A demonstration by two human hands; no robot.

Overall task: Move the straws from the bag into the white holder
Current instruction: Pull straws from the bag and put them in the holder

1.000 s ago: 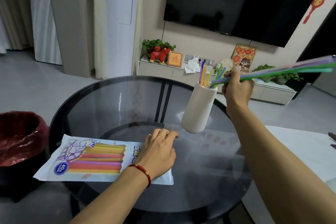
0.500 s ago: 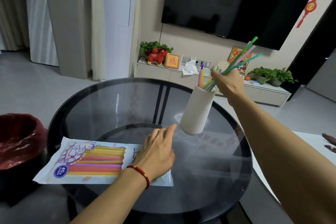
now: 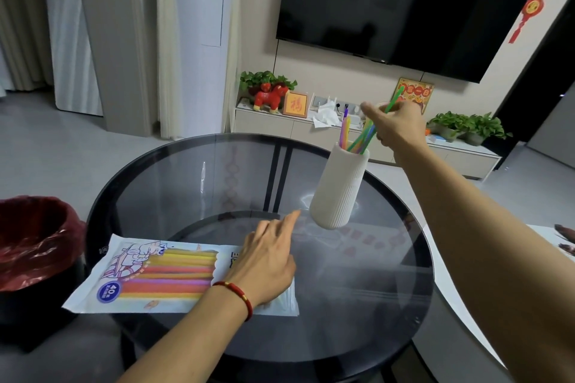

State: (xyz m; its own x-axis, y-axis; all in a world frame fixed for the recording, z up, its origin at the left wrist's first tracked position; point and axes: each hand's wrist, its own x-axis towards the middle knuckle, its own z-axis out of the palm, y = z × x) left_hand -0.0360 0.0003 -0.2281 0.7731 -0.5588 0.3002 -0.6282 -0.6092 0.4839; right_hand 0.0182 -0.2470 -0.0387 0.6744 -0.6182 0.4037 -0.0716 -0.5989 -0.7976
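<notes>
White ribbed ceramic holder (image 3: pixel 339 186) stands at two o'clock on the round glass desk (image 3: pixel 193 183); right hand (image 3: pixel 396 124) pinches coloured plastic straws (image 3: pixel 362 140) into its mouth, while left hand (image 3: pixel 267 261), spread flat, steadies the printed straw bag (image 3: pixel 152 277) at eight o'clock

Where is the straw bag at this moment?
In the head view the straw bag lies flat on the near-left part of the round glass table, its right end under the left hand, beside the red-lined bin.
</notes>
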